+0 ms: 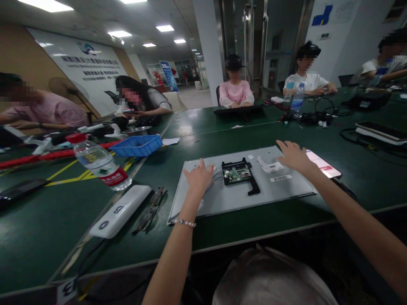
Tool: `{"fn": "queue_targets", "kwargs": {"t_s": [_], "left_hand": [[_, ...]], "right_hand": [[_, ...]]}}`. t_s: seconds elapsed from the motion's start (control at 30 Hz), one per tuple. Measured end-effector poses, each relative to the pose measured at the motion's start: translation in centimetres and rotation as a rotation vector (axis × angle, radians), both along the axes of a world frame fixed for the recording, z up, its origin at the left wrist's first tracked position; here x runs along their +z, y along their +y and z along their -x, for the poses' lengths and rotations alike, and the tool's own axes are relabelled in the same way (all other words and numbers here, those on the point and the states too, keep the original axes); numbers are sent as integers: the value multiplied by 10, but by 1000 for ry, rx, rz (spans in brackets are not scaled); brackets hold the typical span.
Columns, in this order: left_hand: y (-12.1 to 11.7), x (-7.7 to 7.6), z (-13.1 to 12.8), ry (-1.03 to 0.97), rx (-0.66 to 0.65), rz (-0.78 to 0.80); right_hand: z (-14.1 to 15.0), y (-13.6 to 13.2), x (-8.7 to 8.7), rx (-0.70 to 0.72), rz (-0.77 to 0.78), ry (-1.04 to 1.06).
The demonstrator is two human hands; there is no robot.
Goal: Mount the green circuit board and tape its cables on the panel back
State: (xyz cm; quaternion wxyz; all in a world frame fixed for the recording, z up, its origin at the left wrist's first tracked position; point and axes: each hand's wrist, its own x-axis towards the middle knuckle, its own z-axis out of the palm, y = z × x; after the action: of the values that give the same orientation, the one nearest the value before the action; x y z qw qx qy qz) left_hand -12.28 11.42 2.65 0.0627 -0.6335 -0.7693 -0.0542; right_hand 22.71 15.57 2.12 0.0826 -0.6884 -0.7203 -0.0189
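A flat grey panel (pixel 213 202), which looks like the back of a display, lies on the table in front of me. A green circuit board (pixel 237 174) in a black bracket (pixel 253 186) sits on its middle, with thin cables (pixel 216 178) running off to the left. My left hand (pixel 199 178) is over the panel's left part, fingers apart and holding nothing. Over the far right corner, my right hand (pixel 294 156) has its fingers spread, also holding nothing. Whether either hand touches the panel, I cannot tell. White labels (pixel 281 178) are stuck near the right side.
A lit phone (pixel 324 164) lies beyond my right hand. To the left are eyeglasses (pixel 151 210), a white power bank (pixel 122 212), a water bottle (pixel 98 163) and a blue tray (pixel 138 146). Several people sit around the green table (pixel 203 140); one is at a black keyboard (pixel 238 110).
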Motion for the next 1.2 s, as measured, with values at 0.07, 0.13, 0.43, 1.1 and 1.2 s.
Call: {"fn": "queue_targets", "kwargs": {"t_s": [0.07, 0.13, 0.43, 1.1, 1.2], "left_hand": [[-1, -1, -3, 12, -2, -12], [-3, -2, -5, 29, -8, -31], [-6, -4, -7, 1, 17, -81], [-3, 7, -3, 179, -291, -87], [-1, 5, -2, 201, -313, -74]], "right_hand": [[25, 10, 6, 99, 8, 46], [46, 19, 5, 193, -5, 90], [68, 35, -34, 438, -245, 339], [71, 41, -37, 557, -210, 51], [73, 41, -38, 547, -228, 67]]}}
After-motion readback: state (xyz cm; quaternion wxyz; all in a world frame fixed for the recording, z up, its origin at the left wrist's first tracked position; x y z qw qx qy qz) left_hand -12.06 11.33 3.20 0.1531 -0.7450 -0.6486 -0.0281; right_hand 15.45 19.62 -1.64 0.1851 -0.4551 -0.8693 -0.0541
